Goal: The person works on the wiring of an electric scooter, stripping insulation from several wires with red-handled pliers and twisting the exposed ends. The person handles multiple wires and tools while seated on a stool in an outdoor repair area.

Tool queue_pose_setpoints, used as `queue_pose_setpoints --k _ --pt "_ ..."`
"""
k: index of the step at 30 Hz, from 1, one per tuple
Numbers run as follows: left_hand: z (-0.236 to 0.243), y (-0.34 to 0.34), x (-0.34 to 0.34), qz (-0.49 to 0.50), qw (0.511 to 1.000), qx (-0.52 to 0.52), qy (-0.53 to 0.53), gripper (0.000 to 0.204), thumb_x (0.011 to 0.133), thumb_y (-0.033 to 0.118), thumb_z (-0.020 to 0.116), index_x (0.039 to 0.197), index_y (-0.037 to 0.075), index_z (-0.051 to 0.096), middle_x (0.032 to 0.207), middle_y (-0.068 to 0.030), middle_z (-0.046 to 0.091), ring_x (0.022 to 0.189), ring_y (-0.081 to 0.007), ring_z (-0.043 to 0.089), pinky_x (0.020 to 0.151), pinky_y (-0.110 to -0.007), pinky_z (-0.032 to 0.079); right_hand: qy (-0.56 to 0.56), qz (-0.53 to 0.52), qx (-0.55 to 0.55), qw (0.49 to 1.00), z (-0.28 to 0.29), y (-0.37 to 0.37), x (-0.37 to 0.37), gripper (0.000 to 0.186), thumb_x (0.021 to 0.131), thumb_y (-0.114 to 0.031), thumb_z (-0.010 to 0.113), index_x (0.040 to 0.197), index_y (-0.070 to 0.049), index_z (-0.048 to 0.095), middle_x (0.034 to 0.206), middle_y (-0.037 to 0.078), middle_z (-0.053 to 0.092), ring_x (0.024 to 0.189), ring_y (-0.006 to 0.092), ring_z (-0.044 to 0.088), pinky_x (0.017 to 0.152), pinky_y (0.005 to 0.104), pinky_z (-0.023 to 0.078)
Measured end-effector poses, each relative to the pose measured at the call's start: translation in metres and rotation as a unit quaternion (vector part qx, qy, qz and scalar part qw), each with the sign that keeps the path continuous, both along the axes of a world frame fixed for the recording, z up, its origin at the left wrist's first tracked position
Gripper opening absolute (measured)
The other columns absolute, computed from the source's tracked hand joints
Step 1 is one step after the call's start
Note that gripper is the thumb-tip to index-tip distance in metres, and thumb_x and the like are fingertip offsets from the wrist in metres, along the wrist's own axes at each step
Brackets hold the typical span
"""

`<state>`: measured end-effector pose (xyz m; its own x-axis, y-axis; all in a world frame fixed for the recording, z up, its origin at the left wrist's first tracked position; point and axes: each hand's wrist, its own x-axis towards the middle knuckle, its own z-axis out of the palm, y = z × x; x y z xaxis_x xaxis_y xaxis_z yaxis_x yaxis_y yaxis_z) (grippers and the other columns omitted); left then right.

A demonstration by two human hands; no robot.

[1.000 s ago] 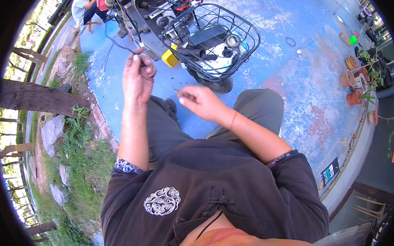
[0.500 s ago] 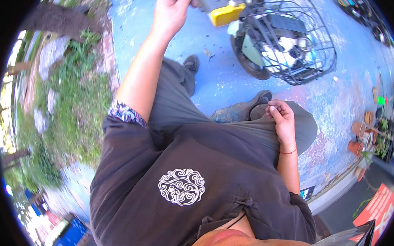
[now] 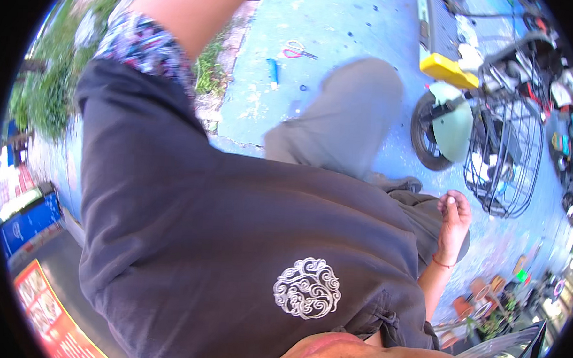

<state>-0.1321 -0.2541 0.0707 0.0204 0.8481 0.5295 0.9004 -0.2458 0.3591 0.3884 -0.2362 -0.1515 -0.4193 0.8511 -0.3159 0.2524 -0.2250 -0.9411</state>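
Note:
My left arm (image 3: 188, 15) reaches up past the top edge of the view, so the left hand is out of sight. My right hand (image 3: 456, 218) is held beside my right leg, its thumb against its curled fingers. Whatever it may pinch is too small or hidden to make out. On the blue ground, beyond my left side, lie red-handled scissors (image 3: 303, 53). Close to them are a blue cylinder (image 3: 273, 70) with a pale end and a small dark ring (image 3: 303, 87). Neither hand is seen touching these.
A pale green two-wheeled vehicle (image 3: 454, 125) with a black wire basket (image 3: 505, 156) and a yellow block (image 3: 449, 71) stands ahead on the right. Potted plants (image 3: 486, 300) line the right side. Grass (image 3: 53, 98) is at the left, along with a blue box (image 3: 32, 222).
My body has turned left, and the vehicle now appears farther right. The left hand has gone out over the top edge. Scissors and the blue cylinder have come into view.

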Motion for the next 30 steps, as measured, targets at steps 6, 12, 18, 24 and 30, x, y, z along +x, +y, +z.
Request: queue_pose_setpoints --k 6,12,18,24,30 --pt "-0.031 -0.014 0.038 -0.116 0.99 0.074 -0.043 0.026 0.082 0.024 0.066 0.076 0.0 0.073 0.071 -0.0227 0.066 0.067 -0.0413 0.066 0.069 -0.046 0.055 -0.031 0.071 0.068 0.995 0.046 0.009 -0.033 0.016 0.102 -0.008 0.061 0.115 -0.001 0.067 0.094 0.005 0.069 0.085 0.0124 0.061 0.081 0.0279 0.051" --pt "-0.123 -0.025 0.005 -0.201 0.799 0.246 -0.511 0.041 0.098 0.014 0.067 0.135 -0.001 0.061 0.124 -0.0099 0.069 0.115 -0.0208 0.065 0.106 -0.036 0.049 -0.048 0.02 0.054 0.997 0.055 -0.015 -0.022 0.018 0.101 -0.005 0.06 0.118 -0.001 0.066 0.095 0.005 0.068 0.084 0.0129 0.061 0.081 0.0284 0.051" --pt "-0.516 -0.036 -0.108 0.326 0.869 -0.203 -0.314 0.047 0.086 0.03 0.071 0.121 -0.003 0.069 0.109 -0.0309 0.071 0.11 -0.0441 0.068 0.099 -0.047 0.052 -0.066 -0.041 -0.003 0.997 0.027 -0.005 -0.003 0.018 0.102 -0.007 0.059 0.118 -0.003 0.065 0.092 0.005 0.067 0.079 0.0124 0.06 0.075 0.0262 0.049" --pt "-0.65 -0.058 -0.107 0.313 0.738 -0.578 -0.15 0.067 0.09 0.024 0.061 0.153 0.007 0.044 0.158 -0.0269 0.038 0.144 -0.0448 0.042 0.119 -0.049 0.037 -0.163 -0.084 -0.066 0.981 0.004 -0.008 -0.031 0.019 0.101 -0.006 0.059 0.119 -0.001 0.064 0.091 0.006 0.07 0.079 0.0115 0.064 0.073 0.0264 0.053" --pt "-0.71 -0.067 -0.153 0.313 0.784 -0.529 -0.091 0.077 0.09 0.009 0.062 0.161 0.012 0.032 0.167 -0.0169 0.03 0.156 -0.0322 0.024 0.128 -0.047 0.019 -0.155 -0.005 -0.155 0.976 -0.024 0.04 -0.049 0.022 0.101 -0.006 0.061 0.122 0.001 0.063 0.094 0.007 0.07 0.084 0.0128 0.065 0.078 0.0277 0.054"
